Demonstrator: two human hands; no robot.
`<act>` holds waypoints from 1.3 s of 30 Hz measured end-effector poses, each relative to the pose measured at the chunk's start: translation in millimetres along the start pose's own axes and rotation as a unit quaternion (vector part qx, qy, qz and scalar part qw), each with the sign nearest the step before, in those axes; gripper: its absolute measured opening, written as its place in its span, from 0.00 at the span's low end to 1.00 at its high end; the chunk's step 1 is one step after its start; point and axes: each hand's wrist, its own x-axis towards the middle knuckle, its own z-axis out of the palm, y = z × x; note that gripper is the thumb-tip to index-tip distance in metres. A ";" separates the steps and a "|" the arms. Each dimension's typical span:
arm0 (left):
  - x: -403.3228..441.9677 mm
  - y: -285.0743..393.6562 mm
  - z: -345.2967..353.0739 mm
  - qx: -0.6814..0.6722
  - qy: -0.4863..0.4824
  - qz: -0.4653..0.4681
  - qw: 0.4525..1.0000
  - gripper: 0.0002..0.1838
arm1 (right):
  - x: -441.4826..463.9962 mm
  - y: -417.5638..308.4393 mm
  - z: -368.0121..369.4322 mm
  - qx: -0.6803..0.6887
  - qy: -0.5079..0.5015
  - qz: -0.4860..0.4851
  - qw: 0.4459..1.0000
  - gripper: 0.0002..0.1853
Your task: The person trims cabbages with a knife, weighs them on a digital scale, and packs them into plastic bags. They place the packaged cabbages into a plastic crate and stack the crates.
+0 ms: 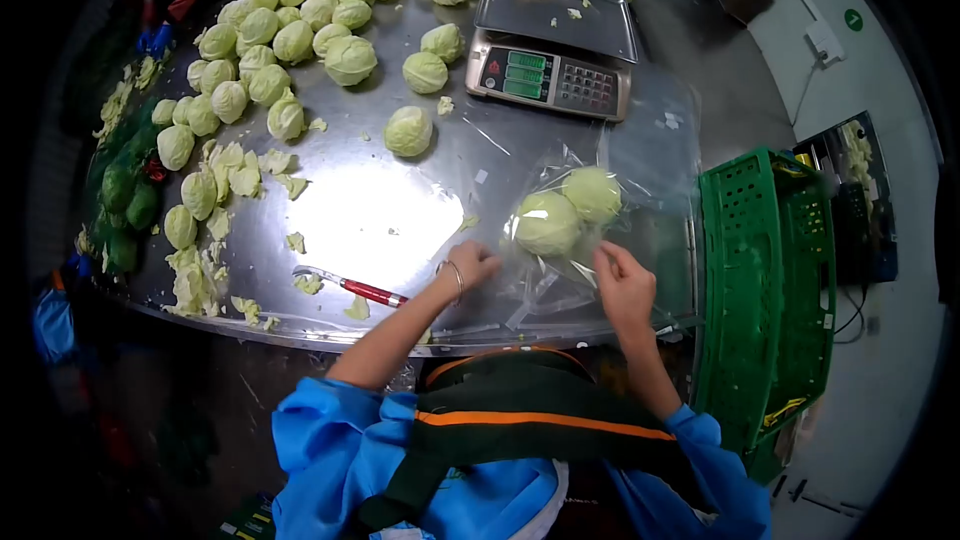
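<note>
Two pale green cabbages (pixel 548 224) lie side by side in a clear plastic bag (pixel 540 285) on the metal table. Its loose end spreads toward my body. My left hand (pixel 470 266) is closed at the bag's left edge, its fingertips curled against the thin film. On the other side my right hand (pixel 626 286) pinches the film just below the right cabbage. The film between the fingers is hard to make out. A knife with a red handle (pixel 372 292) and curved metal end lies left of my left forearm.
Many loose cabbages (pixel 293 42) cover the table's far left, with torn leaves (pixel 195 285) along its edge. A digital scale (pixel 550 75) stands at the back. Green crates (pixel 745 290) stand at right. Another person's gloved hands (pixel 155 40) show at far left.
</note>
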 end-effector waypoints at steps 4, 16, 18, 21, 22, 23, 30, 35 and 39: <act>-16.8 27.4 12.1 -0.029 0.099 -0.014 0.995 0.26 | -17.8 3.0 -12.4 0.026 -0.007 0.065 0.998 0.10; 8.9 -30.1 28.8 -0.248 -0.087 -0.083 0.961 0.24 | -57.8 -34.6 25.9 0.079 -0.246 -0.086 0.962 0.08; 5.7 -23.2 24.3 -0.349 -0.088 -0.091 0.928 0.18 | -57.2 -10.6 63.2 0.002 -0.248 -0.095 0.964 0.08; 3.8 -27.3 32.3 -0.362 -0.078 -0.116 0.922 0.16 | -50.4 -3.0 83.4 -0.025 -0.249 -0.104 0.962 0.07; 3.6 -27.7 28.8 -0.409 -0.096 -0.138 0.897 0.15 | -54.0 -1.8 89.1 -0.015 -0.249 -0.105 0.963 0.07; 11.5 -37.1 32.1 -0.337 -0.083 -0.119 0.930 0.14 | -57.1 -2.6 96.5 -0.045 -0.267 -0.098 0.958 0.06; 2.0 -15.9 7.4 -0.346 -0.098 -0.145 0.922 0.14 | -121.9 25.4 15.9 -0.094 -0.329 -0.030 0.939 0.08; 1.3 -20.5 11.4 -0.388 -0.134 -0.144 0.900 0.17 | -100.3 -21.7 51.5 0.014 -0.179 -0.045 0.983 0.06; 3.9 -26.5 13.7 -0.320 -0.090 -0.120 0.936 0.17 | -59.6 -11.2 114.2 -0.098 -0.225 -0.158 0.956 0.08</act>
